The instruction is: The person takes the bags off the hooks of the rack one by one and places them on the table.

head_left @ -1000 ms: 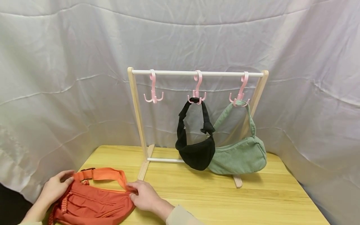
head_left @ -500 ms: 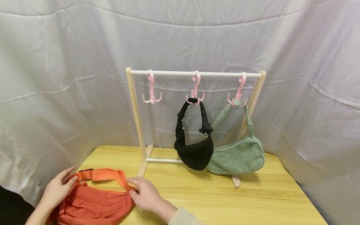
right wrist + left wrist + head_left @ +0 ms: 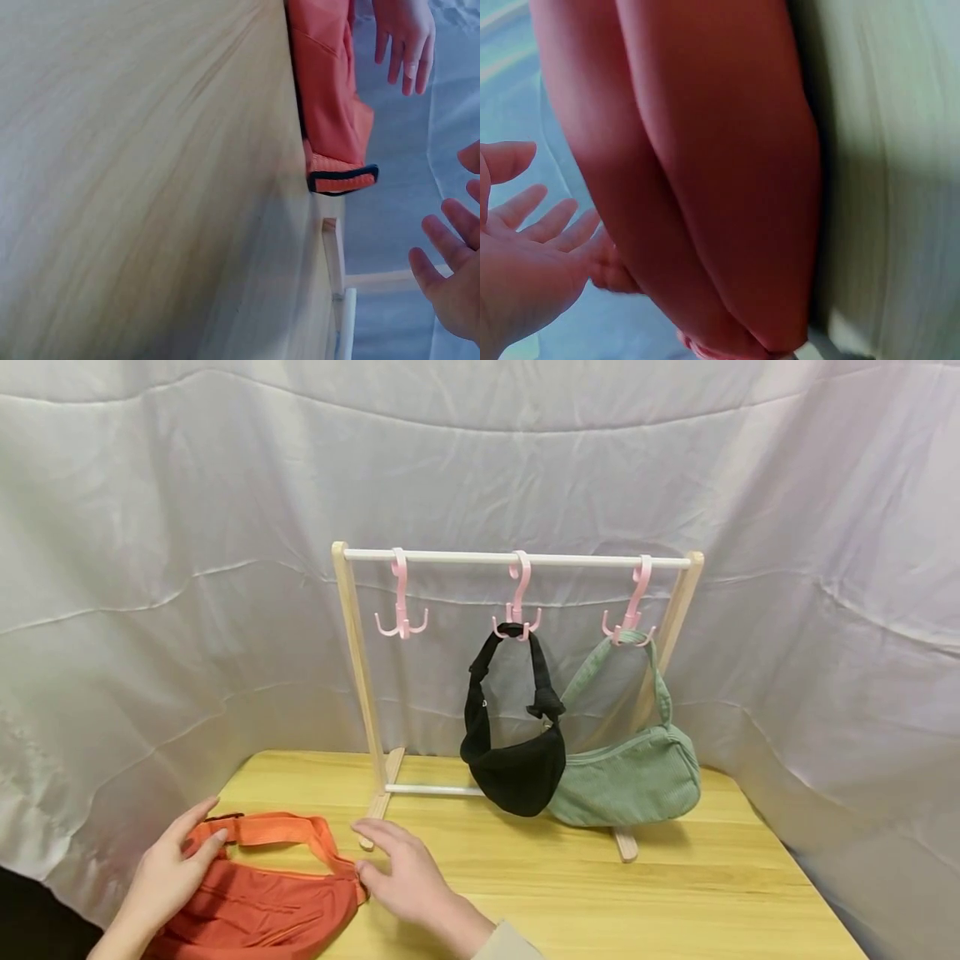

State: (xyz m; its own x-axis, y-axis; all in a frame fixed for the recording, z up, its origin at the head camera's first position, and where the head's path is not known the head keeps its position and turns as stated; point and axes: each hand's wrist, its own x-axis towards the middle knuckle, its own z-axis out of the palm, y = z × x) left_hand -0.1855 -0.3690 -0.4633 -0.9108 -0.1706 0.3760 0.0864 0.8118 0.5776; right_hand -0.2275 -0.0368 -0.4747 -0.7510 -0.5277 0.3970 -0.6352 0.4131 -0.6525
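Bag (image 3: 258, 902) now free of right hand (image 3: 408, 875), grip spread; left hand (image 3: 169, 875) spread too.

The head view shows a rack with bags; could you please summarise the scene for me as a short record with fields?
Red waist bag: on the wooden table, its orange strap on the side nearer the rack
Left hand: open, at the bag's left end; contact uncertain
Right hand: open, beside the right end, apart from the bag
Black sling bag: hanging from the middle pink hook
Green corduroy bag: hanging from the right pink hook
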